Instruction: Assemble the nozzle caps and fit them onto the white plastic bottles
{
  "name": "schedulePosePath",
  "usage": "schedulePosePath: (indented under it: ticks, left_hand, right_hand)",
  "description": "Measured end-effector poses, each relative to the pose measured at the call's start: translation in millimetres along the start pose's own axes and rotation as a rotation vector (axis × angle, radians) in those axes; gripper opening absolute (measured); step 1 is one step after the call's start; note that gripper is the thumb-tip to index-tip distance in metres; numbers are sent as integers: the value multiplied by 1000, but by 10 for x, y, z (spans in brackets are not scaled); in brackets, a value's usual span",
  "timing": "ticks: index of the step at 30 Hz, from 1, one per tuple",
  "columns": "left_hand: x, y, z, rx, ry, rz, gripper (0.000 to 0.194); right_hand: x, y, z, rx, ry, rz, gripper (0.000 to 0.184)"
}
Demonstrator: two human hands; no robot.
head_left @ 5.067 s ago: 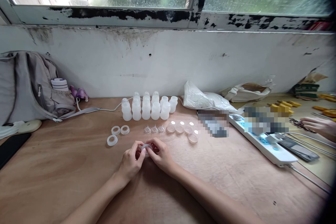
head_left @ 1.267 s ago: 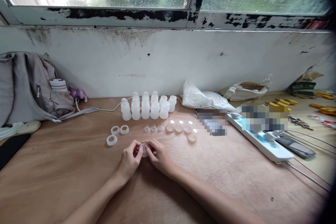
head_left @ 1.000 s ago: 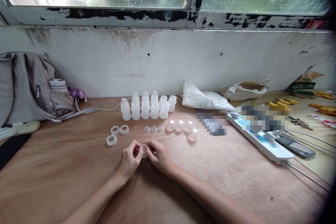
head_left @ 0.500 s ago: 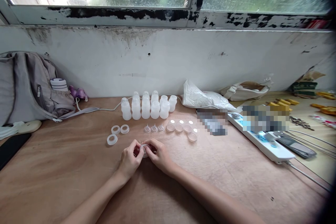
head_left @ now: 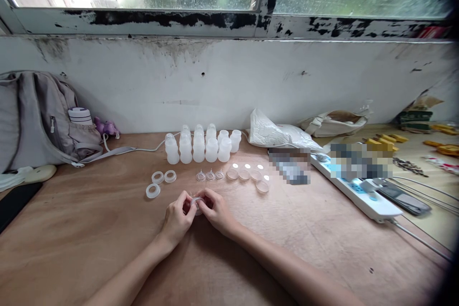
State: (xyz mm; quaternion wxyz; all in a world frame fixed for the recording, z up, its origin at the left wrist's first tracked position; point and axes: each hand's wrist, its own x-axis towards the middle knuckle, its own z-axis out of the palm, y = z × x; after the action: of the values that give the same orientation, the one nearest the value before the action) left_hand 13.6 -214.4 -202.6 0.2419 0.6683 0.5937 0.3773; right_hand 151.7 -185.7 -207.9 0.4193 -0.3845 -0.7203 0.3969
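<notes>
My left hand (head_left: 179,213) and my right hand (head_left: 214,209) meet over the front middle of the table. Both pinch a small translucent ring (head_left: 197,199), whose lower part and any piece inside it are largely covered by my fingers. Left of my hands lie 3 frosted bottle collar rings (head_left: 153,191). Just beyond them stand 3 clear teat-like pieces (head_left: 210,176) with thin tips. Several clear round caps (head_left: 262,186) with small white discs (head_left: 260,167) lie to the right. Behind, several frosted baby bottles (head_left: 193,150) stand in rows, some with clear tops.
A white power strip (head_left: 362,193) with cables and a phone (head_left: 407,199) lie at the right. White plastic packaging (head_left: 272,131) and a beige bag (head_left: 335,122) rest by the wall. At the left are a grey backpack (head_left: 39,114) and a black flat object (head_left: 16,205).
Both hands keep almost the same pinch on the translucent ring. The view has shifted very slightly; the laid-out pieces stay in place.
</notes>
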Motion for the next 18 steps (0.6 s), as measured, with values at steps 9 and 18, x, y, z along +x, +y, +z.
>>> schedulePosePath:
  ticks: [9,18]
  left_hand:
    - [8,-1,11,11,-7,3,11]
    - [32,-28,-8,-58,49,-70,15]
  right_hand:
    - [8,15,11,16,8,22,11]
    - [5,108,39,232,-33,139,17]
